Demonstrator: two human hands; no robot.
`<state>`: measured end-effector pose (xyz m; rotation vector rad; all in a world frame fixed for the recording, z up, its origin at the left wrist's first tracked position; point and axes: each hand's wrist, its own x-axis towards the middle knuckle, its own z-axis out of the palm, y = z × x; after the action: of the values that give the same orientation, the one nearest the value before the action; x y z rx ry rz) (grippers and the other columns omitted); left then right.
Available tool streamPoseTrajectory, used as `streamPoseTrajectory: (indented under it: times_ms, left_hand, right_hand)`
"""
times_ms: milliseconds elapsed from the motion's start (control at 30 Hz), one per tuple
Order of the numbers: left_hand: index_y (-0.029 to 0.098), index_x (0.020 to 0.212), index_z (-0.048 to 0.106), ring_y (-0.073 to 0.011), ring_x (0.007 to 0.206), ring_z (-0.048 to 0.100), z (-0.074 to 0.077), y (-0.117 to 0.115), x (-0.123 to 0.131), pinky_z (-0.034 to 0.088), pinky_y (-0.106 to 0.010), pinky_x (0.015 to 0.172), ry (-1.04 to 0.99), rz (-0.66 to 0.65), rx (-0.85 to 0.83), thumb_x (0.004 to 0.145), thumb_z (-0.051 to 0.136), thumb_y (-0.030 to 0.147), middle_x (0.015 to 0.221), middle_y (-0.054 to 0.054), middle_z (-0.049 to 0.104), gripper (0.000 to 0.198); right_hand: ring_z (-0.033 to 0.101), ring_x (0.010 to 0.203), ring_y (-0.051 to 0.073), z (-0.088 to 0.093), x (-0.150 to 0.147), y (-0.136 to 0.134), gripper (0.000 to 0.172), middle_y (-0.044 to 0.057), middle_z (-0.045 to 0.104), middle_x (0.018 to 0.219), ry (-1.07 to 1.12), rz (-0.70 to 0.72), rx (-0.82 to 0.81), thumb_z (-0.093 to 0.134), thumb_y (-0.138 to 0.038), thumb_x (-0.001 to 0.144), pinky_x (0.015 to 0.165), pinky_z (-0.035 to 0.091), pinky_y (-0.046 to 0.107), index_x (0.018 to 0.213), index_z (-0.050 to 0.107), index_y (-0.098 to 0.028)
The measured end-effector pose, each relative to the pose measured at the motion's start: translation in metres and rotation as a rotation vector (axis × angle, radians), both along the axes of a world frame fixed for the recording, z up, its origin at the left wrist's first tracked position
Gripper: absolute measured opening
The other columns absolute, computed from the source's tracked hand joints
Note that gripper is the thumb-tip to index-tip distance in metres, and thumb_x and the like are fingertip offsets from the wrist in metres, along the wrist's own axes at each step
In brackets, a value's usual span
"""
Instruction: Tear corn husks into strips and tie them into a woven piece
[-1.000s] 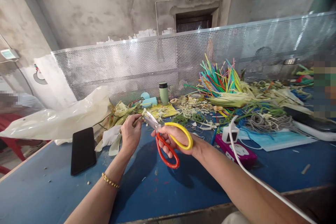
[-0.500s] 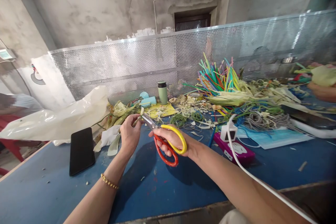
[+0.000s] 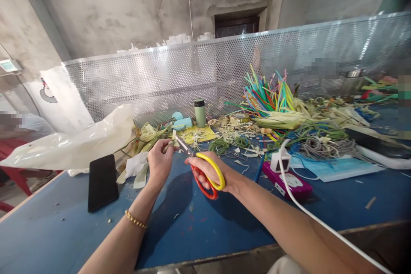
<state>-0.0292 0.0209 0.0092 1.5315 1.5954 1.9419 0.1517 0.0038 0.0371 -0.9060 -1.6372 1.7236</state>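
My left hand is closed in a pinch on a small pale plant strip, which looks like dried husk and sticks up beyond the fingertips. A pair of scissors with one yellow and one red handle loop is in my right hand, fingers through the loops. The metal blades point up and left, with their tips right at the strip beside my left fingertips. Whether the blades touch the strip I cannot tell. Both hands are held above the blue table.
A black phone and a clear plastic bag lie left. Behind are a green bottle, husk scraps and colourful stems. On the right are a purple power socket, a white cable and a blue mask.
The scissor handles sit slightly closer together than before. Both hands stay in nearly the same place, and the view has shifted a little. At the far right, a hand seen earlier no longer shows.
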Motion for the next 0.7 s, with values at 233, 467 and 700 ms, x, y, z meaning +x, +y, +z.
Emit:
streamPoseTrajectory:
  times_ms: [233, 467, 700]
  left_hand:
    - [0.010, 0.084, 0.065, -0.0185, 0.073, 0.071, 0.012, -0.001, -0.006, 0.056, -0.029, 0.073, -0.536, -0.303, -0.097, 0.069, 0.071, 0.022, 0.074, -0.008, 0.072, 0.020]
    - [0.008, 0.078, 0.066, -0.0141, 0.061, 0.067, 0.027, -0.006, -0.014, 0.057, -0.025, 0.065, -0.732, -0.339, -0.141, 0.072, 0.066, 0.013, 0.070, -0.008, 0.071, 0.007]
    - [0.010, 0.075, 0.069, -0.0139, 0.061, 0.066, 0.025, -0.005, -0.018, 0.058, -0.030, 0.071, -0.670, -0.341, -0.143, 0.066, 0.071, 0.019, 0.070, -0.006, 0.070, 0.013]
  right_hand:
    - [0.042, 0.031, 0.008, -0.007, 0.012, 0.017, 0.033, -0.007, 0.048, 0.045, 0.011, 0.042, 0.137, 0.060, -0.048, 0.082, 0.028, 0.033, 0.019, 0.071, 0.049, -0.019]
    - [0.041, 0.030, 0.009, -0.010, 0.016, 0.017, 0.037, -0.007, 0.050, 0.045, -0.042, 0.177, 0.145, 0.060, -0.052, 0.082, 0.026, 0.033, 0.019, 0.086, 0.058, -0.016]
    - [0.041, 0.031, 0.007, -0.010, 0.016, 0.018, 0.037, -0.006, 0.052, 0.049, -0.051, 0.183, 0.128, 0.061, -0.050, 0.082, 0.029, 0.034, 0.018, 0.092, 0.060, -0.015]
